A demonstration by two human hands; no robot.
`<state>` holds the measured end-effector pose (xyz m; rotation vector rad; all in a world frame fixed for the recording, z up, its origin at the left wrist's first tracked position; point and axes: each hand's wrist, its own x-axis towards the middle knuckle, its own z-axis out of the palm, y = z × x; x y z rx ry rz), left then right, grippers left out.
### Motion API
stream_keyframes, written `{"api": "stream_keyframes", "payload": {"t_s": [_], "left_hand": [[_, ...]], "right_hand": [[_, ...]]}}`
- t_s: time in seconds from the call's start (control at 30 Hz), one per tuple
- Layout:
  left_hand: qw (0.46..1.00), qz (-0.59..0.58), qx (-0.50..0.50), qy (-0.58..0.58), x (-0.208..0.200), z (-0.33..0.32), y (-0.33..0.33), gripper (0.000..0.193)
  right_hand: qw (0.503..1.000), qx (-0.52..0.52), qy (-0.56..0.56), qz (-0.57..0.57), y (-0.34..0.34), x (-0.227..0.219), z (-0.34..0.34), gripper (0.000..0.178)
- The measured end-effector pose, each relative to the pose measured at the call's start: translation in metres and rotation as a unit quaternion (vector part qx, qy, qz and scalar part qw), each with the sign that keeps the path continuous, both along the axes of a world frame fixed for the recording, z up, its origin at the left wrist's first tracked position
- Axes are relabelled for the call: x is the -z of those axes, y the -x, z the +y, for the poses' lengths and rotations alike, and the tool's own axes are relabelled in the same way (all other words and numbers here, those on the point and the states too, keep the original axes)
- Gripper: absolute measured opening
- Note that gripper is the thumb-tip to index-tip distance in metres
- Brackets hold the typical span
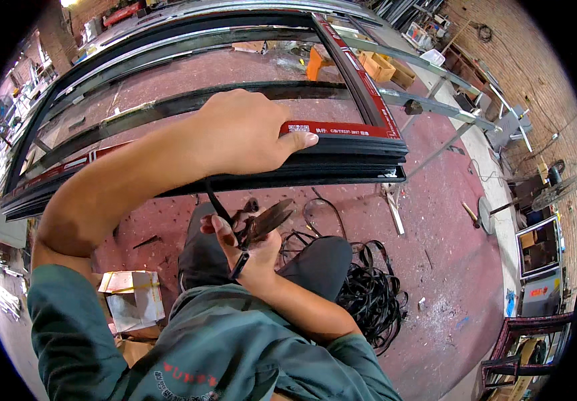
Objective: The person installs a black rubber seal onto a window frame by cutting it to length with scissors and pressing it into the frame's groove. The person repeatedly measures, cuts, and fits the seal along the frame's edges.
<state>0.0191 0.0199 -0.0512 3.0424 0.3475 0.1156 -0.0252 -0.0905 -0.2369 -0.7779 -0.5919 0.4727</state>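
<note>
A black metal window frame [362, 148] lies across the front of my view, its inner edges covered with red printed film. My left hand [241, 130] is closed over its near side, the thumb against the film; the other fingers are hidden. Lower down, above my knees, my right hand [256, 252] is closed around a pair of dark, worn scissors [268, 222], blades pointing up and right. A thin black rubber strip [216, 200] hangs from the near side of the frame down to my right hand; whether those fingers hold it I cannot tell.
Grey metal rails [168, 103] support the frame. A tangled heap of black strip [372, 294] lies on the red floor beside my right knee. An open cardboard box [131, 301] stands at my left. Beyond the frame are an orange stool [316, 61] and cardboard boxes [376, 67].
</note>
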Motion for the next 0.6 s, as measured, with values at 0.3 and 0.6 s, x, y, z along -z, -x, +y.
{"api": "stream_keyframes", "payload": {"t_s": [0.3, 0.6], "left_hand": [[0.999, -0.025, 0.033, 0.026, 0.005, 0.019, 0.017, 0.059], [0.997, -0.013, 0.033, 0.066, 0.004, 0.025, 0.011, 0.067]], "right_hand": [[1.000, 0.014, -0.013, 0.007, -0.001, -0.003, 0.003, 0.013], [0.999, 0.028, 0.004, -0.028, 0.003, -0.010, 0.014, 0.015]]}}
